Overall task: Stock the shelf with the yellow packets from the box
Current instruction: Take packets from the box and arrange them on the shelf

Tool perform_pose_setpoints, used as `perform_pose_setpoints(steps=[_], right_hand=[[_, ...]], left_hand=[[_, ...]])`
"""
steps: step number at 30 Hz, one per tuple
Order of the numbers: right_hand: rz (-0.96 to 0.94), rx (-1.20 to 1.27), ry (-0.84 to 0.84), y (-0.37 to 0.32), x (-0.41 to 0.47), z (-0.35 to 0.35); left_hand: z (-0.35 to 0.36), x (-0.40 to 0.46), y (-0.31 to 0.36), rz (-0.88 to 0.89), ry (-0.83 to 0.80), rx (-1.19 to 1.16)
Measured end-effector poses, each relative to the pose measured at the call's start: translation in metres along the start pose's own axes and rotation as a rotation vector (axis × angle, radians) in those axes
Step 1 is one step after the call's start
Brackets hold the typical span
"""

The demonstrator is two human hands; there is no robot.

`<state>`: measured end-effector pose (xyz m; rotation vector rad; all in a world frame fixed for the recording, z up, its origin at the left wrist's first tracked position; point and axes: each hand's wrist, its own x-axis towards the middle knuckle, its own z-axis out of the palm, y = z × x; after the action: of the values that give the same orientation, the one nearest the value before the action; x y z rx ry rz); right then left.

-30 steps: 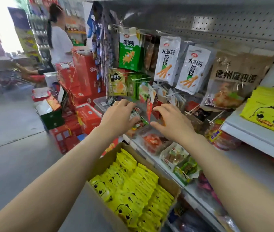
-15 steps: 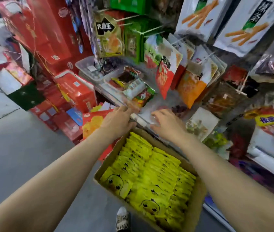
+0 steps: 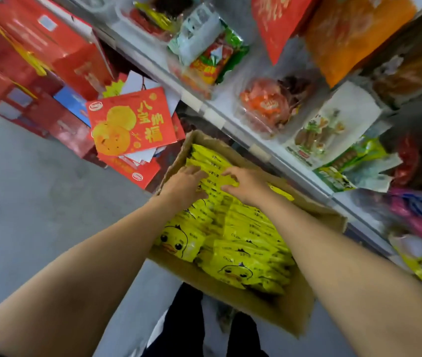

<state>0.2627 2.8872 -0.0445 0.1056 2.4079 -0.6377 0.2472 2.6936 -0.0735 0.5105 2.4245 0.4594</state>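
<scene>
An open cardboard box [image 3: 277,302] stands on the floor against the shelf, filled with rows of upright yellow packets [image 3: 243,243] printed with a duck face. Both my hands are inside the box at its far end. My left hand [image 3: 185,185] lies over the tops of the far packets, fingers bent down and thumb spread below them. Close beside it, my right hand [image 3: 247,185] has fingers and thumb curled round packet tops. The white shelf edge [image 3: 264,148] runs diagonally just beyond the box.
Bagged snacks and clear trays crowd the shelf [image 3: 269,104] above the box. Red gift cartons [image 3: 130,127] are stacked on the floor to the left. Grey floor [image 3: 37,202] lies open at the left. My dark trousers [image 3: 186,325] show below the box.
My view has tipped down from the hanging snacks to the box. Both hands dropped from the shelf edge into the box and now grip the far yellow packets.
</scene>
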Motion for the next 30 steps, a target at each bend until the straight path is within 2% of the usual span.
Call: perform_pose_setpoints(steps=[7, 18, 23, 27, 30], right_hand=[[0.021, 0.031, 0.121, 0.007, 0.032, 0.029], [0.031, -0.054, 0.283, 0.017, 0.049, 0.053], [0.060, 0.038, 0.332, 0.020, 0.053, 0.054], [0.088, 0.145, 0.317, 0.026, 0.052, 0.042], [0.042, 0.027, 0.258, 0.024, 0.048, 0.046]], left_hand=[[0.031, 0.017, -0.013, 0.024, 0.178, 0.076], [0.048, 0.023, -0.019, 0.057, 0.278, 0.011], [0.052, 0.024, -0.021, 0.064, 0.294, -0.029], [0.053, 0.022, -0.023, 0.093, 0.311, -0.078], [0.054, 0.021, -0.022, 0.082, 0.344, -0.144]])
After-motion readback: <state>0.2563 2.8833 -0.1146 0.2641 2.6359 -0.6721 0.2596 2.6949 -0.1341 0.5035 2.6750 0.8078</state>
